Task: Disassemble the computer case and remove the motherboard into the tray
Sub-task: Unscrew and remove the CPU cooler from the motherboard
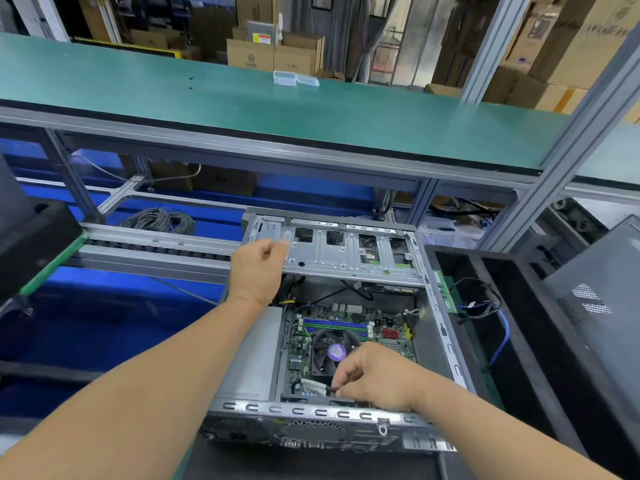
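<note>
Motherboard lying flat inside your open computer case on the bench, your right hand pinching a white cable plug beside the fan, your left hand gripping the lifted metal drive cage, black tray just right of the case.

2 clear plastic boxes on the green shelf; cardboard cartons behind.

Near corner of the motherboard hidden under the right hand, its connector grip unclear, fan label unreadable, tray cut off at right edge
</note>
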